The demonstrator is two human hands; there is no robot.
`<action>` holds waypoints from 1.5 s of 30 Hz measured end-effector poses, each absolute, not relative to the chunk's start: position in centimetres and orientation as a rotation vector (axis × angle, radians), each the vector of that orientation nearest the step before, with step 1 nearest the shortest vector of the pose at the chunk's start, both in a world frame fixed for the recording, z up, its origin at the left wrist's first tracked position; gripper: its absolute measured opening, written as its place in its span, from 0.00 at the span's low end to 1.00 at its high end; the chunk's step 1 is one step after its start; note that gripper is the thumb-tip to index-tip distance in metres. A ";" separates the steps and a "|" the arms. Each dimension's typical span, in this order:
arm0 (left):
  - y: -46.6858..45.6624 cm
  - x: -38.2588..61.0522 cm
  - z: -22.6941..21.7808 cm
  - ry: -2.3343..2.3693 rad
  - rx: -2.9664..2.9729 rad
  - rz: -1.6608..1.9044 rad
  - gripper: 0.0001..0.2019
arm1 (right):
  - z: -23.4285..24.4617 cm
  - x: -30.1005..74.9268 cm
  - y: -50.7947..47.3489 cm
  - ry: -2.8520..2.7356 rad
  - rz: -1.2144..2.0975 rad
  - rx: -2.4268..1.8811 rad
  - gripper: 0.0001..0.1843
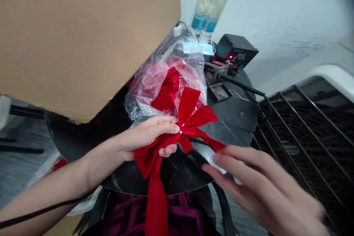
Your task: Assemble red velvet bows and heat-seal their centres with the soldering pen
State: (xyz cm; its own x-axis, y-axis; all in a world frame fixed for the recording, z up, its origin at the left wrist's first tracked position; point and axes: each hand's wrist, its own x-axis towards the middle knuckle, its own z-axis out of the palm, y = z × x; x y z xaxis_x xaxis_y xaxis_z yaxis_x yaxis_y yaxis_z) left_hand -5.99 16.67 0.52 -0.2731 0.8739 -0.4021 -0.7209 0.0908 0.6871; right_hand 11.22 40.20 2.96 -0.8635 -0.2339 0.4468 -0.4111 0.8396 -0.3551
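one red velvet bow [190, 112] — left fingers [155, 128] closed around it, right fingers [238, 160] spread nearby

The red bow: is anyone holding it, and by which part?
Yes, the left hand grips the red velvet bow at its pinched centre, where the loops meet. The right hand appears to hold nothing.
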 end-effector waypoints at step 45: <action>16.4 -6.0 -0.2 1.361 0.413 1.362 0.07 | 3.6 4.1 37.1 -2.800 0.638 0.984 0.11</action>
State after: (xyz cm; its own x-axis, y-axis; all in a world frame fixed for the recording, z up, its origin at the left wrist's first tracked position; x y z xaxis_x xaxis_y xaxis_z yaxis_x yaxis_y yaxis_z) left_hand -5.99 16.38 -0.20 -0.3273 0.8387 -0.4353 -0.4358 0.2748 0.8570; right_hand 4.06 37.13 3.57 -0.7849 -0.5738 0.2337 -0.6184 0.7025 -0.3522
